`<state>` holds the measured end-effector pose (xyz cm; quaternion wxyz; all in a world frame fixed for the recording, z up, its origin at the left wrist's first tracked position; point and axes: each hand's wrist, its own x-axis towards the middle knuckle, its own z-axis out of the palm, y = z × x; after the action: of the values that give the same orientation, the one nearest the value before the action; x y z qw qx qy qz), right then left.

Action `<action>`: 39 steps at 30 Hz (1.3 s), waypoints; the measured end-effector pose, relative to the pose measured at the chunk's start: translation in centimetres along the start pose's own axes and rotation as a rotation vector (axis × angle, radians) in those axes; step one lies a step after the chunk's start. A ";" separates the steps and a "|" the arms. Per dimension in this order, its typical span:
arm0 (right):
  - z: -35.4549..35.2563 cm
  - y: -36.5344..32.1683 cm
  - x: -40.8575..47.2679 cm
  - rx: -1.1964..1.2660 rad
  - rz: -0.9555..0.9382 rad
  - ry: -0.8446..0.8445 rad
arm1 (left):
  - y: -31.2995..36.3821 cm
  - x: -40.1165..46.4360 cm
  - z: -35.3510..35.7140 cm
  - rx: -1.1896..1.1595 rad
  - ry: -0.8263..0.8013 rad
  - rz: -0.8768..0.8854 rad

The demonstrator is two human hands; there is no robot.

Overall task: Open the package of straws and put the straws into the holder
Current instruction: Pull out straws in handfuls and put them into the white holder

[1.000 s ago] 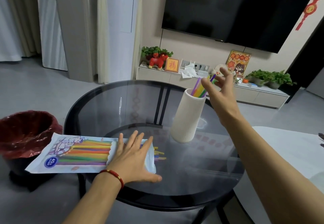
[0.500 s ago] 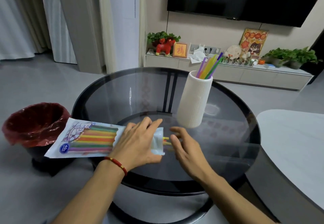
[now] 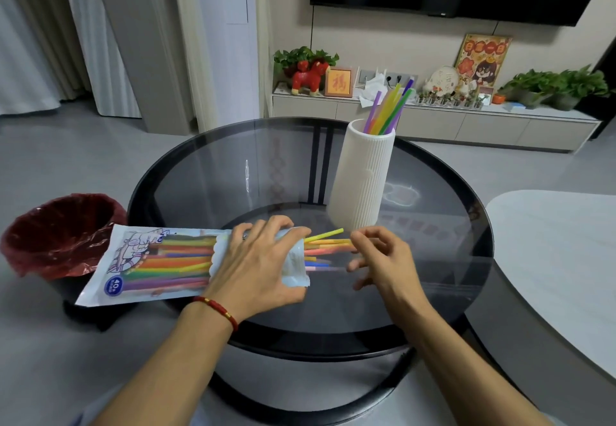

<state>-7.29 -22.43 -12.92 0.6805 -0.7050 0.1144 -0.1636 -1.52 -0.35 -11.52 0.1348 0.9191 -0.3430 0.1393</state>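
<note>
One white ribbed holder (image 3: 361, 175) stands upright on a round dark glass table (image 3: 433, 219), and serves here as the landmark. About five coloured straws (image 3: 388, 109) stand in it, leaning to its right. In front of the holder and to its left lies one flat package of straws (image 3: 150, 262), its far end hanging over the table's edge toward one red-lined bin (image 3: 56, 235). Roughly six loose straw ends (image 3: 328, 242) stick out of the package's open mouth, pointing toward the holder's base.

Two bare hands are in view. The left hand (image 3: 256, 269), with a red cord at its wrist, lies across the package's open end, its fingers curled over the top and its thumb underneath, gripping it. The right hand (image 3: 383, 259) hovers just in front of the holder, its fingers loosely bent at the tips of the protruding straws; whether it pinches one cannot be told.
</note>
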 end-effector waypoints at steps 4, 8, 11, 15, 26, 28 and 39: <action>0.7 0.5 -0.7 -0.092 0.042 -0.039 | 0.7 0.1 0.0 -0.012 -0.023 0.036; 1.1 0.9 -0.4 -0.069 0.005 -0.068 | 1.2 0.0 -0.1 -0.024 -0.021 0.083; 0.3 0.3 0.3 -0.038 -0.012 -0.023 | 0.9 -0.2 -0.2 -0.030 -0.031 0.065; -1.8 -1.3 0.7 -0.041 -0.065 0.008 | 0.3 -0.1 -0.2 -0.043 -0.049 -0.009; -6.2 -4.4 -0.2 -0.025 -0.255 -0.073 | 0.8 0.6 1.1 0.030 -0.111 -0.095; -6.2 -4.5 -0.2 0.066 -0.249 -0.049 | 1.1 0.6 1.3 0.053 -0.115 -0.080; 2.2 -1.5 -2.2 0.110 -0.093 -0.151 | 3.0 0.8 1.5 0.039 -0.067 -0.018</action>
<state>-8.52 -19.47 -11.67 0.7165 -0.6815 0.0207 -0.1474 -2.69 -3.46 -12.17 0.1065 0.9287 -0.3364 0.1139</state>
